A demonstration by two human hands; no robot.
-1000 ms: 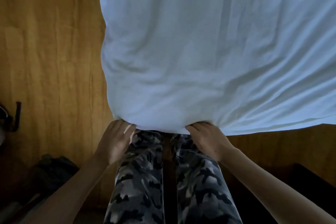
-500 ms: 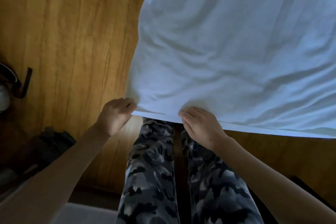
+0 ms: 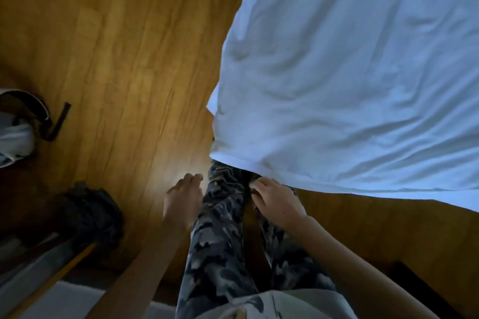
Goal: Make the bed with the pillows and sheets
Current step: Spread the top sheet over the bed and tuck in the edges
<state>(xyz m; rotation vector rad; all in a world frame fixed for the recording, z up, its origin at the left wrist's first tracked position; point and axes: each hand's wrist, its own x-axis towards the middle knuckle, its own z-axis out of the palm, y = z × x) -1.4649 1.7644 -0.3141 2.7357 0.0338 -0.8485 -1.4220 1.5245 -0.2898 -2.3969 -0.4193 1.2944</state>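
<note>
Person in grey camouflage trousers, arms bare

The loose grey-black-and-white camouflage-print trousers covered both legs down the lower centre of the frame, the blotchy pattern mixing dark charcoal patches with paler grey ones. At the bottom edge a light grey top with a dark printed mark hung over the waist. Both forearms were bare to the frame's edge, with no sleeves, and neither the left hand nor the right hand wore a glove, ring or watch.

It was a bedroom in a home: a white sheet covered a bed corner above warm wooden floor.
</note>
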